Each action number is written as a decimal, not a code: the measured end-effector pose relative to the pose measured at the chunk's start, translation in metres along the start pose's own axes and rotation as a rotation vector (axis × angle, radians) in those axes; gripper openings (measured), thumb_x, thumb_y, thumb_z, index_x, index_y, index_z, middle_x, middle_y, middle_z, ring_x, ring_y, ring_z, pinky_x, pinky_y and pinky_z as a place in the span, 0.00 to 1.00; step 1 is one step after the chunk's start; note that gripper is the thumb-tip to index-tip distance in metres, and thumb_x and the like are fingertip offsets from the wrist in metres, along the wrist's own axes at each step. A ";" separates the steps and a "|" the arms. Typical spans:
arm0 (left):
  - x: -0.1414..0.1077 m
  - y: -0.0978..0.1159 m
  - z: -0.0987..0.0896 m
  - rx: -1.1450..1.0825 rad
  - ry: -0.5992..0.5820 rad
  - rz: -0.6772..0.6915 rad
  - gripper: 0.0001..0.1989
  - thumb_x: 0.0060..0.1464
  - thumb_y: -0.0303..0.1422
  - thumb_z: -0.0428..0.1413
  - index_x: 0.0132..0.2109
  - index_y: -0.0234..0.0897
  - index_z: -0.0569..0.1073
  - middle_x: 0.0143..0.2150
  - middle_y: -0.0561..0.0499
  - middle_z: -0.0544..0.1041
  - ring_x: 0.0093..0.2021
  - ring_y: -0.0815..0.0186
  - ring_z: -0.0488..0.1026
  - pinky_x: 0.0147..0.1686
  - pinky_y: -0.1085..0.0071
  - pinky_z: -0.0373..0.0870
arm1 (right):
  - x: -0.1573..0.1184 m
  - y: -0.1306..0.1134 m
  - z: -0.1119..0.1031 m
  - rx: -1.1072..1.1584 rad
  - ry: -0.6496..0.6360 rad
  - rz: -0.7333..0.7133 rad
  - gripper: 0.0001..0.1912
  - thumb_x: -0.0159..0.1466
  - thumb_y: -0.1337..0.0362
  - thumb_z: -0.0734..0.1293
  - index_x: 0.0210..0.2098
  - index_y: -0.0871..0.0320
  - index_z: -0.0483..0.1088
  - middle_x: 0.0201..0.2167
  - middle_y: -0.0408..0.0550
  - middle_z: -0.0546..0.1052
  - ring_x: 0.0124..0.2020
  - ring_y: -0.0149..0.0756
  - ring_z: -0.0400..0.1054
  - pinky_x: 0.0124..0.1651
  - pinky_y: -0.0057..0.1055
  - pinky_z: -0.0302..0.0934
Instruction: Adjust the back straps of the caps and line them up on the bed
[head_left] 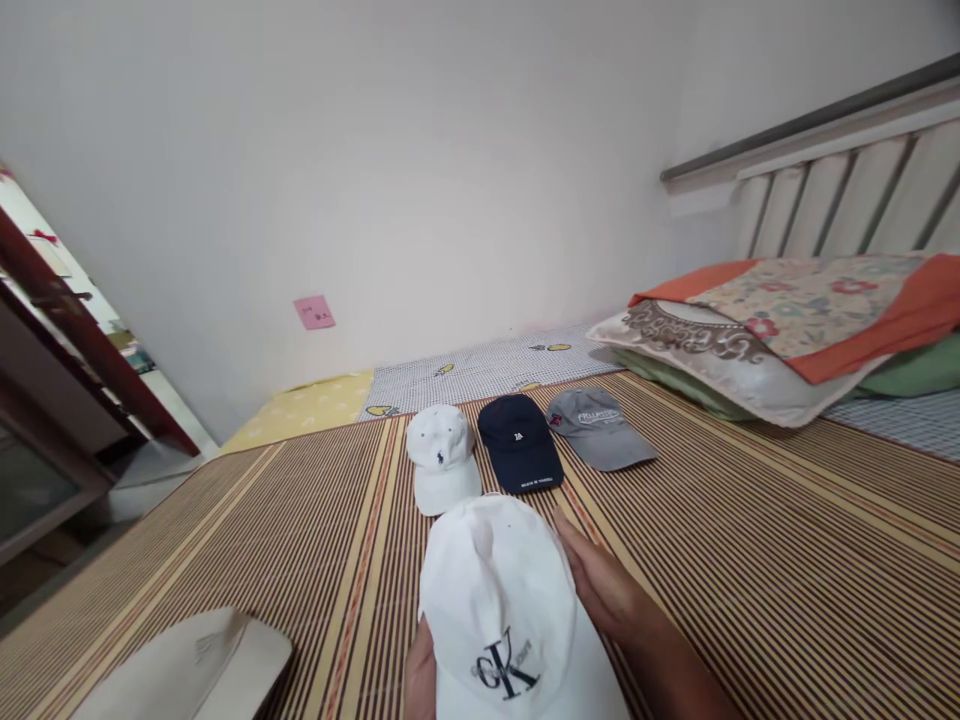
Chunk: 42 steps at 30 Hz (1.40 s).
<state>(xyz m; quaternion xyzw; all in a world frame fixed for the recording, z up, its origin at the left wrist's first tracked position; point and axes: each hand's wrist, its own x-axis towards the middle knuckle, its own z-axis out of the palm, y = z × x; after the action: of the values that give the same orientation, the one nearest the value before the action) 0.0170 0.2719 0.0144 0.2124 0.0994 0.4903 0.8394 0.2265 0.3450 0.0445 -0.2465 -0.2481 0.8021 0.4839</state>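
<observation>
White, dented cap point(517, 590) between both hands point(609, 598).

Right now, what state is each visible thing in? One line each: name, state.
White CK cap: held by left hand and right hand, creased
White polo cap: crown up
Navy cap: crown up
Grey cap: crown up
Beige cap: partly out of view
Striped mat: flat
Pillows: stacked
Pink note: stuck on wall
Brown door: open
</observation>
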 end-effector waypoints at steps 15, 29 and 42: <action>-0.005 0.014 0.010 0.064 -0.087 0.089 0.31 0.69 0.51 0.38 0.70 0.45 0.65 0.74 0.50 0.62 0.77 0.56 0.45 0.75 0.56 0.30 | -0.018 0.009 0.031 0.201 -0.068 0.092 0.31 0.64 0.48 0.72 0.58 0.64 0.75 0.50 0.61 0.83 0.58 0.55 0.75 0.66 0.52 0.62; -0.004 0.022 0.025 0.051 0.028 0.029 0.39 0.63 0.62 0.40 0.68 0.42 0.70 0.73 0.46 0.63 0.78 0.53 0.44 0.74 0.52 0.32 | -0.003 0.007 0.031 0.120 0.081 0.013 0.18 0.63 0.59 0.75 0.48 0.63 0.80 0.47 0.55 0.85 0.58 0.48 0.76 0.68 0.43 0.61; -0.001 0.011 0.014 0.017 0.142 -0.044 0.31 0.68 0.46 0.47 0.71 0.37 0.64 0.66 0.41 0.73 0.74 0.48 0.57 0.74 0.45 0.42 | -0.002 -0.002 0.017 0.190 0.111 -0.010 0.24 0.65 0.55 0.72 0.57 0.61 0.75 0.50 0.58 0.84 0.57 0.53 0.76 0.63 0.52 0.66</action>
<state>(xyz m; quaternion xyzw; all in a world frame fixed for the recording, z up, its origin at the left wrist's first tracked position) 0.0134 0.2726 0.0324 0.1819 0.1676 0.4848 0.8389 0.2181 0.3410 0.0593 -0.2423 -0.1452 0.8049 0.5219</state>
